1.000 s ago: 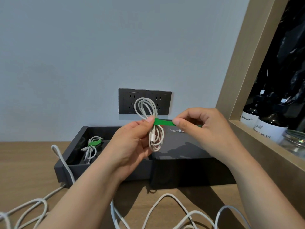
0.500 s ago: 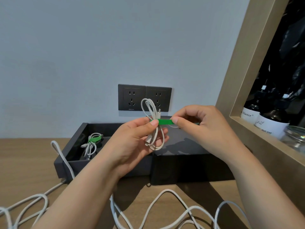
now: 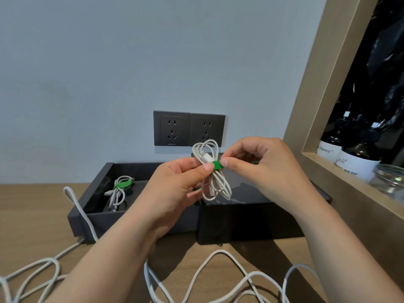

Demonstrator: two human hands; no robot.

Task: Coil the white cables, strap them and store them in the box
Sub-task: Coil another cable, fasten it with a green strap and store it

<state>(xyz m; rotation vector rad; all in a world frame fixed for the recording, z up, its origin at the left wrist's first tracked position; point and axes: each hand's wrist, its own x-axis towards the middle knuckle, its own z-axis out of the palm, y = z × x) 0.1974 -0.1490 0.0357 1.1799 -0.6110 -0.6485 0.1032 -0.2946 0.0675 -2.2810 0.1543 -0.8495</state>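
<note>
L hand [image 3: 175, 189] pinches coiled white cable [image 3: 219, 186] mid-air above the box [image 3: 140, 224], thumb on green strap [image 3: 217, 165] round its middle. R hand [image 3: 269, 171] pinches strap's right end. Strapped coil [image 3: 119, 191] lies in box, left side. Loose white cables [image 3: 218, 254] on near worktop [image 3: 32, 215].

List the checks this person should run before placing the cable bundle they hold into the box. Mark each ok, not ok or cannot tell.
1. Coil under control: the left hand pinches the coiled cable at its middle. Ok.
2. Strap in place: the green strap goes round the coil's middle. Ok.
3. Strap fastened: the right hand pinches the strap's end and hides the closure. Cannot tell.
4. Box ready: the box is open, with one strapped cable inside and bare floor beside it. Ok.
5. All cables coiled: loose cables lie uncoiled on the table. Not ok.
</note>
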